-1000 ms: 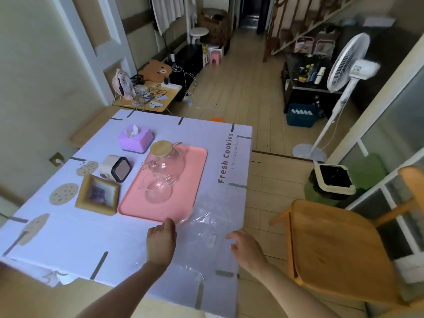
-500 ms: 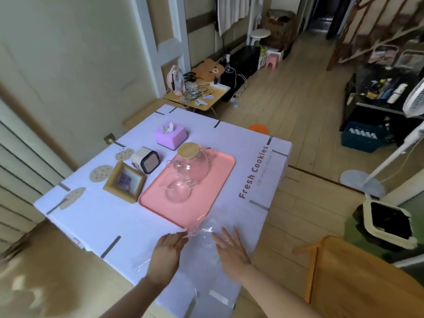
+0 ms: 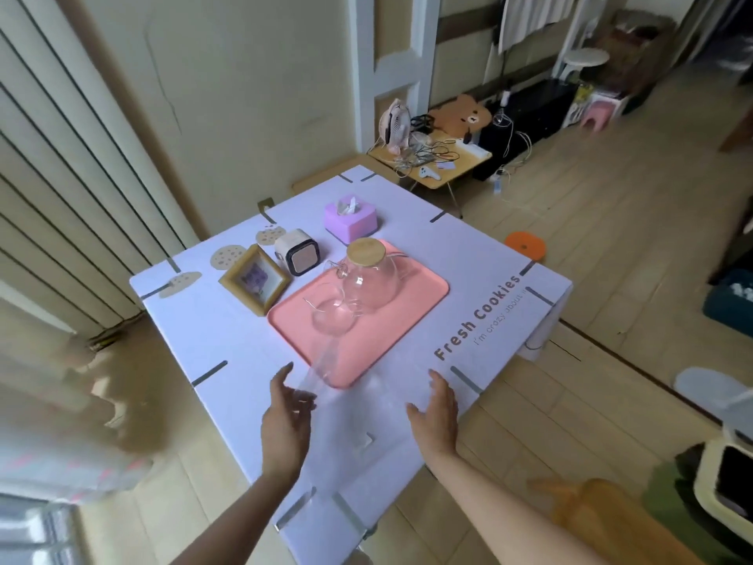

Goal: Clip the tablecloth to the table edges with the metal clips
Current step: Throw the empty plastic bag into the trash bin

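A lilac tablecloth (image 3: 228, 344) printed with "Fresh Cookies" covers the table. Grey metal clips sit along its edges, such as one at the left edge (image 3: 210, 373), one at the right edge (image 3: 465, 379) and two at the near corner (image 3: 348, 513). A clear plastic film (image 3: 358, 409) lies on the cloth at the near end, with a small pale piece (image 3: 366, 440) in it. My left hand (image 3: 285, 418) touches the film's left side with loose fingers. My right hand (image 3: 436, 418) rests flat on the film's right side.
A pink tray (image 3: 423, 293) carries a glass teapot (image 3: 368, 281) and a glass cup (image 3: 332, 316). Behind it stand a photo frame (image 3: 256, 279), a small white speaker (image 3: 296, 256) and a purple tissue box (image 3: 350, 218). A wooden chair (image 3: 603, 519) stands at the near right.
My hands have spread apart on the film, and its left side has lifted toward the tray. The view has swung, showing the table more from its corner.
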